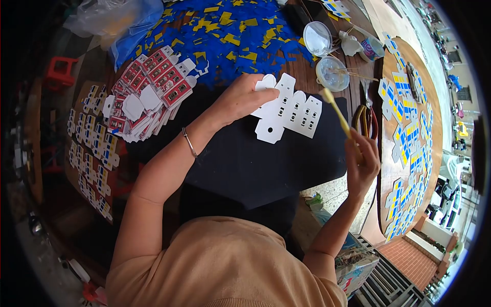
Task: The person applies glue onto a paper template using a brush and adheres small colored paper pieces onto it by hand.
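Note:
My left hand (244,101) pinches a white die-cut cardboard box blank (294,110) by its upper left part, thumb on top. The blank has rows of small cut-outs and a tab with a round hole. It is held over a black sheet (250,171). My right hand (364,161) is closed around a yellow-handled brush (338,113), whose pale tip points up and left, just right of the blank and apart from it. Beyond the tip stands a clear plastic tub (332,74) with whitish contents and thin sticks across it.
Red-handled pliers (366,115) lie right of the tub, near a second round clear container (317,39). Blue and yellow paper pieces (225,36) cover the table's far side. Red printed box blanks (153,87) are piled at left. Blue-and-yellow cards (406,148) lie on a board at right.

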Demonstrator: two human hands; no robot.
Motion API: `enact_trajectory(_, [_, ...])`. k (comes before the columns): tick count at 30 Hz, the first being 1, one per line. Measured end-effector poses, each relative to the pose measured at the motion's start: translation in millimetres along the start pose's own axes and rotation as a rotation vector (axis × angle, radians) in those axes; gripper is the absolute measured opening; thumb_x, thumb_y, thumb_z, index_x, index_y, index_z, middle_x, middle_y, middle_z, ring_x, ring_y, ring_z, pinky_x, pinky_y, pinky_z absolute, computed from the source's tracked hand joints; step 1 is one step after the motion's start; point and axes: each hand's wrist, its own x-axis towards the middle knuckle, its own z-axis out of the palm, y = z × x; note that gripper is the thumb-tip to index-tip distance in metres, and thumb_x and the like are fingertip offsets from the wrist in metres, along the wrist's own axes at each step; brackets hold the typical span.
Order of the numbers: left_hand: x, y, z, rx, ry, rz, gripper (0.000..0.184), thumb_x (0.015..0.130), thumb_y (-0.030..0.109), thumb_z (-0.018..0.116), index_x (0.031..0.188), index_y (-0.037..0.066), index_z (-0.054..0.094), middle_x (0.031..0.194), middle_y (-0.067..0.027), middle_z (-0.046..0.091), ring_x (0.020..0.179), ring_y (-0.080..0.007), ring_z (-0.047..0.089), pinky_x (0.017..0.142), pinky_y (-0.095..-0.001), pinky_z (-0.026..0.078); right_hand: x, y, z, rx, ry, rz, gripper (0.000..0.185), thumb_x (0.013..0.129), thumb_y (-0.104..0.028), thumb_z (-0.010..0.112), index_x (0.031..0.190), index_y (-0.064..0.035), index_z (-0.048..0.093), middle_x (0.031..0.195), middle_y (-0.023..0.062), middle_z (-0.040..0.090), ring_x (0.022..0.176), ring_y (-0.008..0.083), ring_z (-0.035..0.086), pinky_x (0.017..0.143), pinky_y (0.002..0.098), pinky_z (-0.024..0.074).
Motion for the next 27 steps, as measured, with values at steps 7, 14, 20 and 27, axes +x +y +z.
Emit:
enact_trajectory(7, [3.5, -5.3, -5.4, -0.044, 0.006, -0.019, 0.028, 0.094, 0.024, 0.056, 0.100, -0.001, 0.066, 0.094, -0.0024, 0.066, 0.087, -0.0081, 0.060, 0.078, -0.0250, 0.046, 44.5, 17.9, 3.6, -0.290, 0.110, -0.166, 0.020, 0.086, -0.004, 0.070, 0.106, -0.0068, 0.074, 0.088, 0.0090, 0.069, 0.073, 0.0186, 0.068, 0.055, 0.0278, 0.0522])
enact_trajectory(14, [5.6, -5.4, -3.4, -0.011, 0.002, -0.030, 0.027, 0.096, 0.022, 0.056, 0.109, -0.001, 0.063, 0.097, -0.0031, 0.067, 0.088, -0.0085, 0.061, 0.078, -0.0251, 0.048, 54.2, 11.4, 8.2, -0.431, 0.027, -0.192, 0.020, 0.084, -0.005, 0.070, 0.103, -0.0074, 0.074, 0.087, 0.0073, 0.068, 0.069, 0.0234, 0.067, 0.066, 0.0348, 0.0537])
enact_trajectory(20, [5.2, -6.8, -3.3, -0.022, -0.002, -0.016, 0.025, 0.096, 0.022, 0.056, 0.106, 0.000, 0.064, 0.093, -0.0011, 0.066, 0.084, -0.0066, 0.060, 0.075, -0.0244, 0.048, 27.9, -4.1, 1.1, -0.057, -0.033, -0.092, 0.024, 0.083, -0.001, 0.071, 0.106, -0.0072, 0.075, 0.089, 0.0081, 0.067, 0.070, 0.0176, 0.065, 0.060, 0.0288, 0.0522])
enact_trajectory(27, [4.3, -6.1, -2.6, 0.011, 0.013, 0.012, 0.025, 0.095, 0.021, 0.055, 0.104, 0.000, 0.064, 0.091, -0.0001, 0.065, 0.082, -0.0055, 0.059, 0.072, -0.0247, 0.047, -0.4, -21.9, 13.7, -0.035, -0.194, -0.201, 0.033, 0.077, 0.004, 0.074, 0.106, -0.0111, 0.075, 0.089, 0.0065, 0.067, 0.069, 0.0157, 0.066, 0.059, 0.0272, 0.0526])
